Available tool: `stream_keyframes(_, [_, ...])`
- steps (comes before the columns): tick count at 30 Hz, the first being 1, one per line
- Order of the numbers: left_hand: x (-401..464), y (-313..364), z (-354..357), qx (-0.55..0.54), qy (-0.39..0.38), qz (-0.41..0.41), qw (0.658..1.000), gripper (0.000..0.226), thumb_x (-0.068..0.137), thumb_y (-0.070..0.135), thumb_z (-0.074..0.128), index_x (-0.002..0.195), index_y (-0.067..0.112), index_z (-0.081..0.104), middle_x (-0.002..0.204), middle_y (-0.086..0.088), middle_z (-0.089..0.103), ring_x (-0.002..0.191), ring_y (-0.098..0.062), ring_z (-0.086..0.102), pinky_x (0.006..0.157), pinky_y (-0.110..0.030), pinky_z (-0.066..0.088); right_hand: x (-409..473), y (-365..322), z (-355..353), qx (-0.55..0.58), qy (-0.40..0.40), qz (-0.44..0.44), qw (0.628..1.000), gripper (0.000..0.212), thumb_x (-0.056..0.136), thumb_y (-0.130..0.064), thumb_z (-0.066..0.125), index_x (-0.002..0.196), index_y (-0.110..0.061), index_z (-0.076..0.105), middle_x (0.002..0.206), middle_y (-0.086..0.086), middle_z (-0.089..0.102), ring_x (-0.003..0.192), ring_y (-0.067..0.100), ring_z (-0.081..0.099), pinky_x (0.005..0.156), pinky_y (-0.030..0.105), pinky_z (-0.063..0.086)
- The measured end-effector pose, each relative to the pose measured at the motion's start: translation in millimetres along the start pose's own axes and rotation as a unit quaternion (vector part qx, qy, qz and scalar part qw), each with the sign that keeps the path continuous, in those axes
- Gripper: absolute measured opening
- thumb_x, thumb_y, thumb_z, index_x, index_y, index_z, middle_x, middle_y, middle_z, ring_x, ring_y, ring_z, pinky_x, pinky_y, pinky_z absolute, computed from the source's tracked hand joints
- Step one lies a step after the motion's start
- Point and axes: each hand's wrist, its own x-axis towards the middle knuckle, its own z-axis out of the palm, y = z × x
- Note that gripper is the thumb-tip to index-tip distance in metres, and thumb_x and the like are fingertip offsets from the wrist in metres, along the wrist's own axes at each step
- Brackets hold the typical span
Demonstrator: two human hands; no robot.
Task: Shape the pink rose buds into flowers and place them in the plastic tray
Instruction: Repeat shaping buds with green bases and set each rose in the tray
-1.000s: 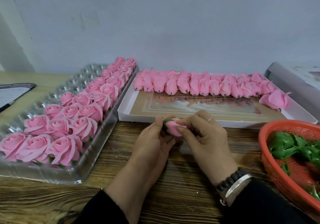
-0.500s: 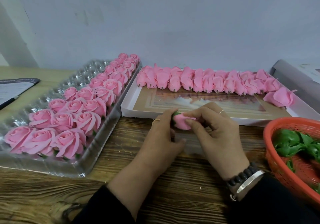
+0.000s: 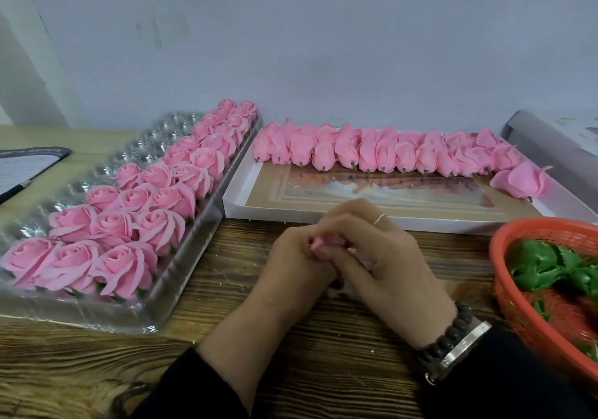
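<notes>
A second ago the pink rose bud (image 3: 325,244) lay in plain sight between the fingertips, its green base showing at the left; now both hands have closed over it, and only a small sliver of pink shows between them. The left hand (image 3: 299,265) has curled its fingers in against the right hand (image 3: 385,256), whose fingers now wrap across the bud, so the shared grip is much tighter.
</notes>
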Motion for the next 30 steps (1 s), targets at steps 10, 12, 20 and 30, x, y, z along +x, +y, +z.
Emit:
stream_keyframes(10, [9.2,4.3,0.6,-0.524,0.111,-0.128,0.835,0.018,0.071,0.021,0.061,0.084,0.009,0.065,0.091,-0.008,0.068,0.085,-0.019,0.062,0.078,-0.029,0.047,-5.2,2.0,19.8,0.092,0.021,0.142,0.985,0.048,0.074,0.001,0.065,0.092,-0.038,0.043,0.094,-0.012,0.056,0.089,0.001,0.057,0.075,0.007,0.044])
stream_keyframes(12, [7.8,4.7,1.9,-0.547,0.085,-0.157,0.818,0.024,0.074,0.026,0.061,0.093,0.011,0.067,0.090,-0.006,0.069,0.082,-0.018,0.066,0.079,-0.031,0.052,-5.5,1.5,25.4,0.083,0.003,0.136,0.987,0.052,0.073,-0.008,0.072,0.092,-0.044,0.039,0.095,-0.015,0.054,0.090,-0.001,0.056,0.073,0.007,0.045])
stream_keyframes(20, [3.0,10.3,10.3,-0.581,0.026,-0.157,0.798,0.026,0.058,0.030,0.070,0.076,0.011,0.074,0.076,-0.007,0.070,0.073,-0.018,0.070,0.065,-0.030,0.058,-3.6,1.5,25.1,0.016,0.039,0.132,0.990,0.036,0.072,-0.017,0.071,0.090,-0.032,0.043,0.089,-0.010,0.054,0.080,0.002,0.052,0.073,0.016,0.043])
stream_keyframes(30, [5.6,5.2,4.2,-0.563,-0.018,-0.176,0.807,0.047,0.059,0.032,0.071,0.094,0.001,0.072,0.101,-0.018,0.067,0.101,-0.029,0.064,0.090,-0.039,0.052,-0.5,5.0,16.2,0.304,-0.005,0.243,0.921,0.018,0.077,-0.005,0.072,0.087,-0.013,0.060,0.072,-0.012,0.066,0.069,0.011,0.061,0.067,0.023,0.052])
